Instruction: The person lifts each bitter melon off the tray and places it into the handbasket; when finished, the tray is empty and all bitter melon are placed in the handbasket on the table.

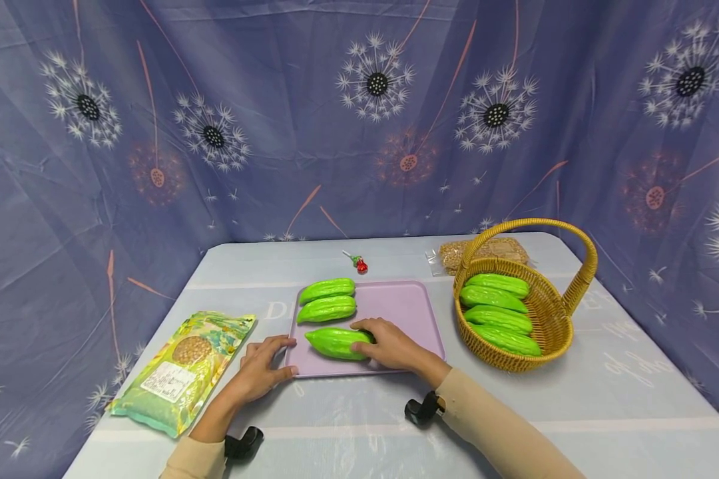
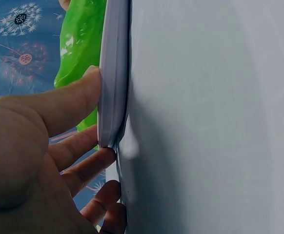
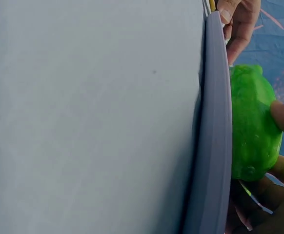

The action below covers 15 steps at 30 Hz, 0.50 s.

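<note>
On a lilac tray lie three green bitter melons, which look like glossy models. My right hand grips the right end of the nearest bitter melon, thumb on the near side and fingers over the far side. The right wrist view shows this bitter melon between thumb and fingers, beside the tray wall. My left hand holds the tray's near left corner; in the left wrist view its thumb presses the rim. Two bitter melons lie side by side at the tray's far left.
A wicker basket with a tall handle stands right of the tray, holding several bitter melons. Behind it lies a clear bag of grains. A printed bag lies at left. A small red-and-green trinket lies beyond the tray.
</note>
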Each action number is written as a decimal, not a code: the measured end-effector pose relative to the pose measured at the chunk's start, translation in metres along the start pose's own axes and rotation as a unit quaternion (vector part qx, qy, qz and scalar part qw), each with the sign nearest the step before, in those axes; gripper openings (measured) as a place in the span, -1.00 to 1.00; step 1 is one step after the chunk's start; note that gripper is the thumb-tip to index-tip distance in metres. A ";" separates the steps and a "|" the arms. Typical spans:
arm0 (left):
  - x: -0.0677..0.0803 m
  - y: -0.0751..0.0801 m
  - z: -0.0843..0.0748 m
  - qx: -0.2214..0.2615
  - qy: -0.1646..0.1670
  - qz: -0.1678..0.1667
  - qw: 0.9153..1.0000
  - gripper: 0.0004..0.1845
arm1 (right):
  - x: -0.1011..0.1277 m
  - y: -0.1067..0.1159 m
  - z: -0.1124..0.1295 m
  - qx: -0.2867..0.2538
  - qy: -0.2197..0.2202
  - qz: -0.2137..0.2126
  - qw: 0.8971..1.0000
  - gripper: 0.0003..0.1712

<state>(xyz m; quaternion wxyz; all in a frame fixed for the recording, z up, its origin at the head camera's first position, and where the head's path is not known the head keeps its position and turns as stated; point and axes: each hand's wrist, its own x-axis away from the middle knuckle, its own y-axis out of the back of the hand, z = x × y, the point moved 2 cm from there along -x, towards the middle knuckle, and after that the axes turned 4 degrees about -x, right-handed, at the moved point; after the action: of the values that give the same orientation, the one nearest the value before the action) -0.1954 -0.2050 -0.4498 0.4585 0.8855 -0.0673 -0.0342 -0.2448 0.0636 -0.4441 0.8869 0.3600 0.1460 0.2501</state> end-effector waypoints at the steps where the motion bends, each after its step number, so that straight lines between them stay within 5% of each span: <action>1: 0.000 0.000 0.000 0.000 -0.001 -0.001 1.000 -0.46 | 0.001 0.001 -0.001 -0.002 0.002 -0.002 1.000 -0.47; 15: -0.001 0.000 0.000 0.005 0.005 0.001 1.000 -0.46 | 0.029 0.025 0.000 0.028 0.064 -0.081 0.994 -0.48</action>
<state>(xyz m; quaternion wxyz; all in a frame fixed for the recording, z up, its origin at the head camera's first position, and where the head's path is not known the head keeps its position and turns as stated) -0.1965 -0.2048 -0.4504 0.4543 0.8879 -0.0665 -0.0291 -0.2295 0.0947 -0.4281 0.8828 0.3548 0.2377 0.1954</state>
